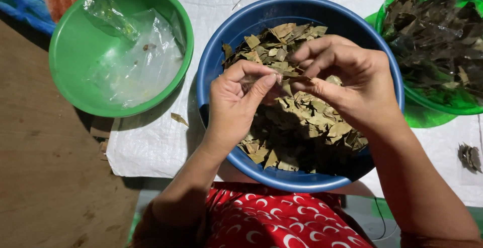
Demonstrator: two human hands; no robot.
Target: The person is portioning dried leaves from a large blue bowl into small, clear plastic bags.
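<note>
Here, left hand [236,97] and right hand [347,82] above blue bowl [216,66], fingertips of both pinched shut on 1 dried leaf [289,75].

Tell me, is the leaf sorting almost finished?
Not nearly. The blue bowl is heaped with broken dry leaves. The left hand and right hand pinch one leaf piece between them. The green bowl holds only clear plastic bags. Whether the dark leaves are done, I can't tell.
</note>
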